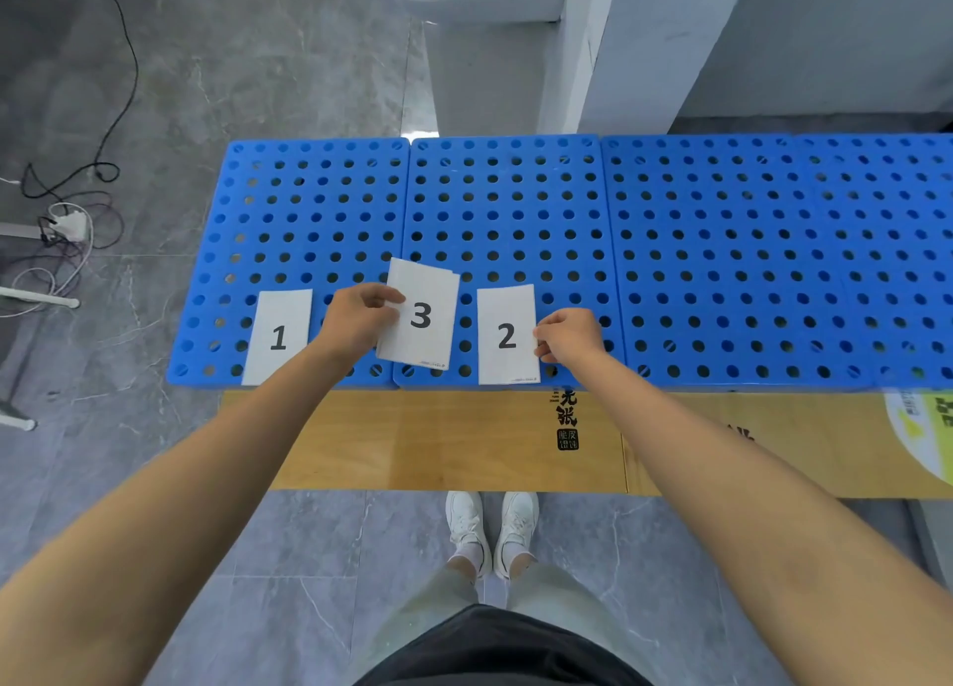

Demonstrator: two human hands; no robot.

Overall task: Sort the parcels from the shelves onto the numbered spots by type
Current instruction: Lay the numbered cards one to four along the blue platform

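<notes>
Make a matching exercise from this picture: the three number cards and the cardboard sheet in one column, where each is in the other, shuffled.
A card 1
B card 2
C card 3
D cardboard sheet

1 pinched by the left hand
2 on the floor
3 lying untouched on the blue panels
4 held at its edge by the right hand

Pairs: A-3, B-4, C-1, D-2

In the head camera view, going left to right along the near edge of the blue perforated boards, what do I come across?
card numbered 1 → left hand, pinching the next card → card numbered 3 → card numbered 2 → right hand, fingers at that card's right edge.
</notes>
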